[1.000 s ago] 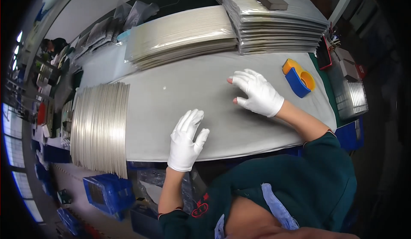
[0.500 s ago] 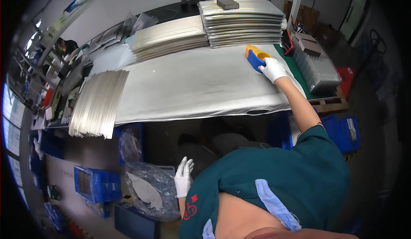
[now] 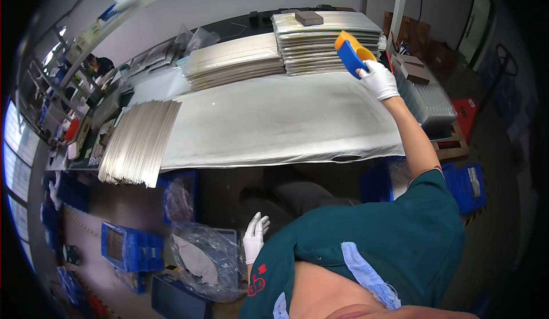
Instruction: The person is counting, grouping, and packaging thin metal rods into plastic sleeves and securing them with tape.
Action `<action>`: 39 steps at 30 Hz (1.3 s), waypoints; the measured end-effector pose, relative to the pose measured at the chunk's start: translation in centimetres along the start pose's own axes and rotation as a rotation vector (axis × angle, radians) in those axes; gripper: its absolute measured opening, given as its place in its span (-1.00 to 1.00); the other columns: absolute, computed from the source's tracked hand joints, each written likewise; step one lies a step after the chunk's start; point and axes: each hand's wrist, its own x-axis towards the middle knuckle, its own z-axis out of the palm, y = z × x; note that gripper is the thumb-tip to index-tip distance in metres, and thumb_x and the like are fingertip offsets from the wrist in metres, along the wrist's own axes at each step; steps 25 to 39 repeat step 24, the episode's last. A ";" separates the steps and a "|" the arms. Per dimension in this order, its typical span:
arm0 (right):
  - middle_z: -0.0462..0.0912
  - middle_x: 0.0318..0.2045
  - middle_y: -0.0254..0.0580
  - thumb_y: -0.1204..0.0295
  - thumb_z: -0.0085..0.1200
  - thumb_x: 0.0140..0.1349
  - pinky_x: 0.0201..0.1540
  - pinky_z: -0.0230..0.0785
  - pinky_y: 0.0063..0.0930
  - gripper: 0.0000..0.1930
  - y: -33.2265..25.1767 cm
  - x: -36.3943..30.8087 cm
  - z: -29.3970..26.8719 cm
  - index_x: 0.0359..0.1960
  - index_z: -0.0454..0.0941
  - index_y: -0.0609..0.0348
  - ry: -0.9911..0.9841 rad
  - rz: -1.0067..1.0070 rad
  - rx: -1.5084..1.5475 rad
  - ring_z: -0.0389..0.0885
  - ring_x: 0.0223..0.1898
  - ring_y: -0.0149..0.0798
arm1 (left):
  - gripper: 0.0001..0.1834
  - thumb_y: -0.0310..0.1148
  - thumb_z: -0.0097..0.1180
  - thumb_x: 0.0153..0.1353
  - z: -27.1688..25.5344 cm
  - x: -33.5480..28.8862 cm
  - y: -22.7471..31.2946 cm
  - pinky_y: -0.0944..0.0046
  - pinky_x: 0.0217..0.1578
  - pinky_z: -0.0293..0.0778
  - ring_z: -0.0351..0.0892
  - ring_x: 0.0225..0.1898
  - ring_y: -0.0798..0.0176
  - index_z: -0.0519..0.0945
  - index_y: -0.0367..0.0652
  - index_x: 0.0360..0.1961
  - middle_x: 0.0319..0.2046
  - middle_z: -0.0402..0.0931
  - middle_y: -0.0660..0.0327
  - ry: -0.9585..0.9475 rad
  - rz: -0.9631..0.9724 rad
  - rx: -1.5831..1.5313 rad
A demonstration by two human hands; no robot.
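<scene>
My right hand, in a white glove, grips a blue and yellow hand-held tool with a rounded loop. I cannot make out its exact kind. It is raised over the far right of the white-covered table, in front of a tall stack of thin flat panels. Low beside my body hangs my left hand, also gloved in white. It holds nothing, its fingers stretched out, near a clear plastic bag.
A lower panel stack lies along the back, and a leaning row of thin sheets covers the left end. Clear trays stand at the right. Blue crates sit on the floor. Another person is far left.
My right hand has lifted the blue and yellow tool up and away from the tabletop toward the tall stack. My left hand stays low by my side. The view has shifted slightly.
</scene>
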 end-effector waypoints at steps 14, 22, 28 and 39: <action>0.54 -0.24 -0.03 0.16 -0.02 0.10 -0.16 0.37 -0.18 -0.67 4.3 21.0 4.3 -0.18 0.47 0.08 0.212 0.033 -0.192 0.52 -0.19 0.00 | -0.64 -0.34 -0.11 0.26 1.4 3.1 -0.1 0.29 -0.04 0.36 0.48 -0.09 0.21 0.37 -0.24 0.05 -0.12 0.47 0.01 0.094 -0.184 -0.043; 0.52 -0.12 -0.10 0.22 -0.03 0.13 0.01 0.25 -0.24 -0.58 3.2 20.9 7.0 0.04 0.35 0.02 0.571 -0.264 -0.042 0.47 -0.07 -0.08 | -0.68 -0.41 -0.06 0.21 -4.3 5.0 2.7 0.32 -0.08 0.39 0.51 -0.13 0.22 0.43 -0.27 -0.02 -0.15 0.50 0.06 0.494 0.132 0.262; 0.52 -0.11 0.00 0.36 0.07 0.07 0.10 0.22 -0.30 -0.55 2.7 19.6 8.9 0.05 0.34 0.04 0.408 -0.588 0.401 0.48 -0.04 -0.13 | -0.68 -0.38 -0.01 0.18 -7.6 7.0 5.3 0.20 -0.03 0.36 0.48 -0.09 0.04 0.46 -0.17 -0.02 -0.10 0.47 0.03 0.692 0.474 0.851; 0.52 -0.11 0.00 0.36 0.07 0.07 0.10 0.22 -0.30 -0.55 2.7 19.6 8.9 0.05 0.34 0.04 0.408 -0.588 0.401 0.48 -0.04 -0.13 | -0.68 -0.38 -0.01 0.18 -7.6 7.0 5.3 0.20 -0.03 0.36 0.48 -0.09 0.04 0.46 -0.17 -0.02 -0.10 0.47 0.03 0.692 0.474 0.851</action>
